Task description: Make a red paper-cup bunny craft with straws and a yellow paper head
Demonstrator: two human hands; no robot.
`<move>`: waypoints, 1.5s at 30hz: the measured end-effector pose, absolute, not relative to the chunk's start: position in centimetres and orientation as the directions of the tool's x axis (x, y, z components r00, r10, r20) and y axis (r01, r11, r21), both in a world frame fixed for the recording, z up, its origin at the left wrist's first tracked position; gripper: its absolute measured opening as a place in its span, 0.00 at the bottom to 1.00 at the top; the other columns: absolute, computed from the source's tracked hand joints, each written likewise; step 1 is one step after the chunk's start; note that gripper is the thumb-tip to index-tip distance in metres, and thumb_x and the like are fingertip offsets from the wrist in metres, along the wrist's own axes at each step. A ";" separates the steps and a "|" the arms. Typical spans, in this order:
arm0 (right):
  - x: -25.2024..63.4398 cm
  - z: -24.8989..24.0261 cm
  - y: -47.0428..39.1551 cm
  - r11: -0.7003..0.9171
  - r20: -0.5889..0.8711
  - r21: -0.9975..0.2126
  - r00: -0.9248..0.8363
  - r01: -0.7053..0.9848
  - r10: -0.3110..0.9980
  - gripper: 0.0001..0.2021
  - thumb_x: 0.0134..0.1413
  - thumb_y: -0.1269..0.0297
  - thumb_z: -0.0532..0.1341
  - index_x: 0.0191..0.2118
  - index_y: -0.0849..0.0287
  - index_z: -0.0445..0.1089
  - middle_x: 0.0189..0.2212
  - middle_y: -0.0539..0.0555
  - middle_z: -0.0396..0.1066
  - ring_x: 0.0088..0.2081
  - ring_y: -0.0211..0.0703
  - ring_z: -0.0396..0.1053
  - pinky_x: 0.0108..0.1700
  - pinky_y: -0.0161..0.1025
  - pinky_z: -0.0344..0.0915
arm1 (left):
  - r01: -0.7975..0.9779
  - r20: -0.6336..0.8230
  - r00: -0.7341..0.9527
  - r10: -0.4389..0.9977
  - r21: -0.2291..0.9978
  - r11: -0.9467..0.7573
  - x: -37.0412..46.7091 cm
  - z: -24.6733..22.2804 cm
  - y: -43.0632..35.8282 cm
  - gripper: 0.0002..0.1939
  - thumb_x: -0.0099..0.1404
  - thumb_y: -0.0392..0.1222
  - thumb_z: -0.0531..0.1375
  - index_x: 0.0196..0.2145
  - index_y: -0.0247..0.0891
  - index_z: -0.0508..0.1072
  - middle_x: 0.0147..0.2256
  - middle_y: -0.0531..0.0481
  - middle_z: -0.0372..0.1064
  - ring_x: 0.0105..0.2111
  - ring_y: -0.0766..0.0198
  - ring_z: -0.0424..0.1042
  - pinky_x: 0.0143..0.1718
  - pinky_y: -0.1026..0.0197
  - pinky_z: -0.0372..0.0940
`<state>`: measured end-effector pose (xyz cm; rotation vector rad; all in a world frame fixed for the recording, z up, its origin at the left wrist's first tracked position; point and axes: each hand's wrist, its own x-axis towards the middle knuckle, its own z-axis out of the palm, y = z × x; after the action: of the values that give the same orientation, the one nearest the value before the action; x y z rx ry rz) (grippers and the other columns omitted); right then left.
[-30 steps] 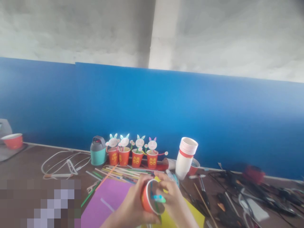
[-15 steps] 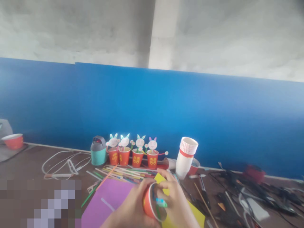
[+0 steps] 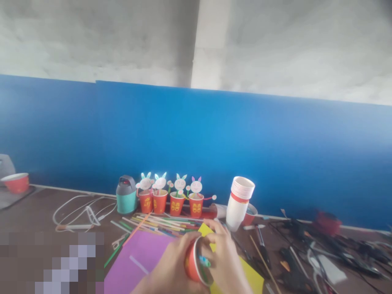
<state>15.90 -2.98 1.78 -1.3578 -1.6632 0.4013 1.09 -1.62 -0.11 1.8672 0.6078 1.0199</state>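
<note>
My left hand [image 3: 171, 267] is wrapped round a red paper cup [image 3: 191, 262], which is tilted with its open mouth toward the right. Fingers of my right hand [image 3: 222, 255] reach into the cup's mouth, at a small blue-green piece [image 3: 204, 261] inside. Whether they grip that piece is hard to make out. Beneath my hands lie a purple sheet [image 3: 137, 257] and a yellow sheet [image 3: 252, 275]. Behind them is a spread of coloured sticks [image 3: 162, 222].
Several red cups [image 3: 177, 204] with rabbit faces stand by the blue partition [image 3: 183, 134]. A teal container [image 3: 126, 200] is left of them, a tall cup stack [image 3: 239, 204] right. Cables and tools [image 3: 333, 257] clutter the right; a white cable [image 3: 58, 208] lies left.
The fingers of my right hand have shifted slightly at the cup's mouth, and less of the blue-green piece shows. My left hand keeps its hold on the cup.
</note>
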 end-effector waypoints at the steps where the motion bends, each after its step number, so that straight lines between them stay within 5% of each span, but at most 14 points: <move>1: 15.7 1.9 -3.0 0.289 0.417 -0.724 0.064 0.626 0.907 0.10 0.44 0.73 0.59 0.16 0.58 0.69 0.50 0.64 0.70 0.50 0.66 0.66 0.49 0.65 0.60 | 0.010 0.403 0.539 0.740 0.875 -0.484 1.1 -0.2 -1.6 0.38 0.39 0.30 0.72 0.49 0.42 0.66 0.40 0.48 0.75 0.38 0.52 0.76 0.36 0.63 0.67; 7: 15.7 2.7 -2.8 0.275 0.346 -0.779 0.020 0.563 0.938 0.10 0.46 0.69 0.60 0.17 0.58 0.72 0.49 0.62 0.71 0.51 0.60 0.67 0.51 0.55 0.63 | 0.015 0.413 0.502 0.760 0.874 -0.485 0.6 -1.4 -0.8 0.43 0.36 0.37 0.75 0.51 0.43 0.65 0.44 0.45 0.72 0.41 0.50 0.73 0.42 0.58 0.66; 11: 17.4 3.0 -2.1 0.249 0.300 -0.874 0.059 0.418 0.952 0.13 0.52 0.56 0.59 0.26 0.58 0.76 0.42 0.60 0.75 0.44 0.54 0.72 0.43 0.44 0.67 | -0.290 0.416 0.507 0.755 0.907 -0.305 0.0 -2.3 -0.2 0.54 0.33 0.49 0.76 0.57 0.45 0.60 0.53 0.41 0.65 0.48 0.47 0.68 0.48 0.53 0.62; 16: 18.3 3.1 -1.7 0.169 0.139 -0.927 -0.111 0.335 0.984 0.12 0.53 0.58 0.60 0.37 0.56 0.78 0.33 0.55 0.79 0.34 0.49 0.73 0.37 0.40 0.66 | -0.454 0.190 0.669 0.719 0.870 0.192 0.1 -2.9 -0.1 0.64 0.34 0.60 0.73 0.64 0.39 0.49 0.29 0.47 0.74 0.24 0.60 0.72 0.26 0.62 0.63; 19: 17.6 3.3 -2.1 0.246 0.170 -0.907 -0.238 0.342 0.956 0.11 0.55 0.59 0.60 0.33 0.55 0.79 0.29 0.53 0.78 0.32 0.47 0.71 0.34 0.38 0.63 | -0.472 0.177 0.668 0.723 0.851 0.228 0.3 -2.5 -0.4 0.64 0.35 0.59 0.73 0.64 0.36 0.50 0.26 0.48 0.74 0.23 0.61 0.70 0.23 0.64 0.62; 26: 17.1 3.7 -2.7 0.281 0.210 -0.872 -0.213 0.401 0.954 0.09 0.52 0.65 0.60 0.25 0.59 0.75 0.22 0.50 0.74 0.27 0.40 0.65 0.30 0.35 0.57 | -0.441 0.111 0.703 0.702 0.843 0.308 0.1 -1.9 -0.9 0.63 0.33 0.61 0.73 0.63 0.33 0.54 0.24 0.49 0.72 0.22 0.61 0.69 0.23 0.62 0.62; 33: 16.6 3.8 -2.7 0.269 0.215 -0.888 -0.181 0.372 0.960 0.12 0.52 0.60 0.60 0.22 0.59 0.68 0.22 0.49 0.69 0.27 0.38 0.62 0.30 0.34 0.57 | -0.490 0.220 0.655 0.723 0.852 0.185 0.2 -1.6 -0.9 0.53 0.36 0.66 0.69 0.55 0.32 0.64 0.22 0.50 0.71 0.19 0.66 0.66 0.21 0.66 0.58; 41: 16.6 3.2 -2.3 0.228 0.190 -0.899 -0.138 0.374 0.972 0.12 0.51 0.58 0.60 0.23 0.60 0.69 0.22 0.50 0.69 0.27 0.40 0.64 0.29 0.35 0.58 | -0.441 0.171 0.665 0.727 0.876 0.198 0.1 -2.9 -0.3 0.50 0.31 0.65 0.71 0.49 0.36 0.66 0.24 0.52 0.70 0.21 0.65 0.66 0.23 0.64 0.60; 45: 17.4 3.3 -2.3 0.215 0.230 -0.902 -0.007 0.373 0.973 0.13 0.53 0.55 0.57 0.30 0.60 0.72 0.29 0.54 0.72 0.31 0.44 0.67 0.31 0.36 0.60 | -0.317 0.308 0.545 0.780 0.937 -0.148 -0.1 -2.8 0.2 0.49 0.32 0.58 0.74 0.50 0.40 0.62 0.38 0.47 0.70 0.34 0.57 0.71 0.35 0.59 0.63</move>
<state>17.44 -2.28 3.27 -1.3158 -1.5510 0.8042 -0.12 0.22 -2.78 1.4177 0.4295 1.0063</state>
